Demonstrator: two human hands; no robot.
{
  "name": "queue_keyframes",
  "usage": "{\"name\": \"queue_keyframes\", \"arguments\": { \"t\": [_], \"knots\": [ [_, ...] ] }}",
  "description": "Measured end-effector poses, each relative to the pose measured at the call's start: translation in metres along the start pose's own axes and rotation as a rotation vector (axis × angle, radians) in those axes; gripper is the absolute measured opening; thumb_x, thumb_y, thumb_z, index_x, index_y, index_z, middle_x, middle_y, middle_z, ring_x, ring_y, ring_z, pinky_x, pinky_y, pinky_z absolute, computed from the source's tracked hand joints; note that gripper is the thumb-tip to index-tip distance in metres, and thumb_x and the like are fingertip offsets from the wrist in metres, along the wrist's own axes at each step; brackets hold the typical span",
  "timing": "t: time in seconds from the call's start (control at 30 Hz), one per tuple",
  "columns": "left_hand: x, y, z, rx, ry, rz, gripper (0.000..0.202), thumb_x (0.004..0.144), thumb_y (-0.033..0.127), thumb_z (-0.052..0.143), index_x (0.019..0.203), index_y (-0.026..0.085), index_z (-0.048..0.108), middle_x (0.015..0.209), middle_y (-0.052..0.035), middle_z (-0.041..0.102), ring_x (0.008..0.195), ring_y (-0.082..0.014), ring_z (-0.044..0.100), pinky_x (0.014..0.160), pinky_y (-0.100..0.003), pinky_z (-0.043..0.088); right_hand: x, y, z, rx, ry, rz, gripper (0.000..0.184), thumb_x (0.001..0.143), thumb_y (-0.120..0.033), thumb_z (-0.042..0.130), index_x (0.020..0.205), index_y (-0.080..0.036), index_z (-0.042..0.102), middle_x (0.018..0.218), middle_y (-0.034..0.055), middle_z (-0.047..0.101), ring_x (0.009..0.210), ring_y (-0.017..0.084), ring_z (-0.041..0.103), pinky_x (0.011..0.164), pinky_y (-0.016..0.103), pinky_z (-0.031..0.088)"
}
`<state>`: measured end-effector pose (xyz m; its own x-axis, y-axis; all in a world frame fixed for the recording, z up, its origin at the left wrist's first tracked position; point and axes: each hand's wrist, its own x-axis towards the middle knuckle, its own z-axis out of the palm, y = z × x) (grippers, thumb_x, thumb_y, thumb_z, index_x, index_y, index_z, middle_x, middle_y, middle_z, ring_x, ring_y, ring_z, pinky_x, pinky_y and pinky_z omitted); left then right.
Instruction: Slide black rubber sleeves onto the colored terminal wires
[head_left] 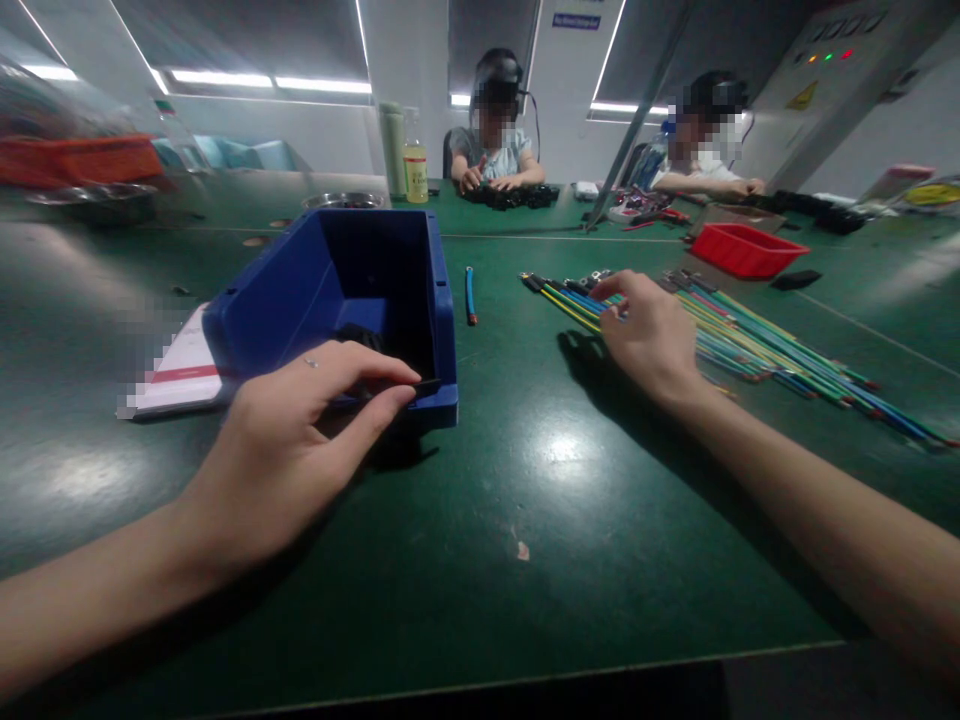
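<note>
My left hand (292,450) pinches a thin black piece (428,386) between thumb and forefinger, at the near right corner of the blue bin (444,330). More black pieces (360,340) lie in that bin, partly hidden by my hand. Over to the right, my right hand (649,335) is at a spread of cut wires (757,345) in yellow, green and blue, many with dark or metal ends. Its fingers are curled inward at the wires' near left part; what they hold, if anything, is hidden.
A single short blue wire (470,297) lies right of the bin. A white card with a red stripe (184,375) is at the bin's left. Further back are a red tray (746,250), a bottle of yellow liquid (415,172) and two people seated across the green table (480,600).
</note>
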<state>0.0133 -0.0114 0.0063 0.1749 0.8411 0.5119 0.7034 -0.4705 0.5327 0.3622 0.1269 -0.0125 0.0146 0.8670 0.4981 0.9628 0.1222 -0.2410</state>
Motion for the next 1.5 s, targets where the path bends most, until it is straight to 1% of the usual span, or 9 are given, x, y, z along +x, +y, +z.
{"name": "queue_keyframes", "arguments": {
  "t": [0.1,0.27,0.47,0.7,0.93,1.07,1.23,1.37,1.5],
  "knots": [
    [-0.001,0.0,0.001,0.003,-0.009,-0.007,0.026,0.108,0.056,0.073,0.11,0.032,0.084,0.108,-0.0004,0.09,0.095,-0.024,0.084,0.069,-0.03,0.065,-0.001,-0.003,0.006,0.159,0.144,-0.005,0.045,0.103,-0.011,0.042,0.133,-0.023,0.073,0.133,0.0156,0.086,0.112,0.032,0.081,0.093,0.046,0.057],
    [-0.003,-0.002,0.002,-0.003,-0.008,0.04,0.022,0.109,0.053,0.075,0.112,0.033,0.085,0.11,0.0006,0.091,0.097,-0.0237,0.086,0.085,-0.036,0.071,-0.006,-0.01,0.022,0.286,-0.061,-0.311,0.031,0.108,-0.02,0.044,0.123,-0.024,0.071,0.128,0.0167,0.085,0.12,0.033,0.08,0.106,0.049,0.062],
    [-0.004,-0.003,0.003,-0.047,-0.015,0.043,0.023,0.11,0.057,0.08,0.113,0.035,0.088,0.113,0.0007,0.091,0.101,-0.0241,0.087,0.075,-0.033,0.071,-0.013,-0.028,0.028,0.263,-0.24,-0.556,0.034,0.114,-0.031,0.051,0.133,-0.019,0.076,0.145,0.0233,0.081,0.134,0.039,0.074,0.12,0.057,0.058],
    [-0.003,0.0,0.003,-0.102,-0.012,0.006,0.016,0.106,0.049,0.082,0.11,0.036,0.091,0.112,0.0013,0.092,0.102,-0.0239,0.087,0.068,-0.032,0.068,-0.002,-0.045,0.034,0.256,-0.363,-0.669,0.047,0.115,-0.034,0.053,0.155,-0.018,0.071,0.168,0.022,0.071,0.151,0.038,0.069,0.132,0.057,0.054],
    [-0.001,-0.004,0.004,-0.067,-0.005,0.107,0.015,0.11,0.044,0.081,0.112,0.032,0.089,0.11,0.0009,0.092,0.097,-0.0233,0.087,0.089,-0.039,0.069,0.019,-0.069,0.065,0.302,-0.421,-0.741,0.063,0.12,-0.04,0.053,0.176,-0.01,0.06,0.192,0.0239,0.046,0.179,0.038,0.046,0.148,0.063,0.038],
    [0.001,-0.009,0.004,-0.076,-0.006,0.19,0.012,0.11,0.041,0.084,0.114,0.031,0.089,0.112,0.0003,0.093,0.098,-0.0231,0.088,0.088,-0.038,0.068,0.023,-0.065,0.077,0.321,-0.46,-0.769,0.057,0.121,-0.039,0.053,0.17,-0.012,0.068,0.186,0.0212,0.057,0.178,0.035,0.049,0.148,0.061,0.039],
    [0.001,-0.011,0.005,-0.072,0.004,0.211,0.011,0.111,0.04,0.083,0.113,0.031,0.088,0.111,-0.0002,0.093,0.098,-0.0236,0.088,0.088,-0.04,0.069,0.019,-0.061,0.074,0.328,-0.409,-0.766,0.051,0.12,-0.033,0.052,0.161,-0.009,0.073,0.174,0.0224,0.069,0.169,0.035,0.06,0.142,0.058,0.049],
    [0.001,-0.012,0.006,-0.068,0.014,0.215,0.01,0.11,0.039,0.084,0.113,0.031,0.088,0.11,-0.0007,0.093,0.096,-0.024,0.088,0.087,-0.041,0.07,0.014,-0.064,0.065,0.286,-0.326,-0.725,0.039,0.116,-0.026,0.054,0.14,-0.013,0.082,0.143,0.0214,0.084,0.139,0.037,0.075,0.123,0.058,0.062],
    [0.001,-0.013,0.006,-0.053,0.02,0.232,0.01,0.111,0.039,0.083,0.114,0.03,0.087,0.11,-0.0007,0.092,0.096,-0.0233,0.088,0.087,-0.04,0.07,0.011,-0.066,0.058,0.224,-0.26,-0.659,0.033,0.115,-0.024,0.056,0.125,-0.014,0.086,0.125,0.022,0.083,0.125,0.041,0.074,0.108,0.059,0.065]
  ]
}}
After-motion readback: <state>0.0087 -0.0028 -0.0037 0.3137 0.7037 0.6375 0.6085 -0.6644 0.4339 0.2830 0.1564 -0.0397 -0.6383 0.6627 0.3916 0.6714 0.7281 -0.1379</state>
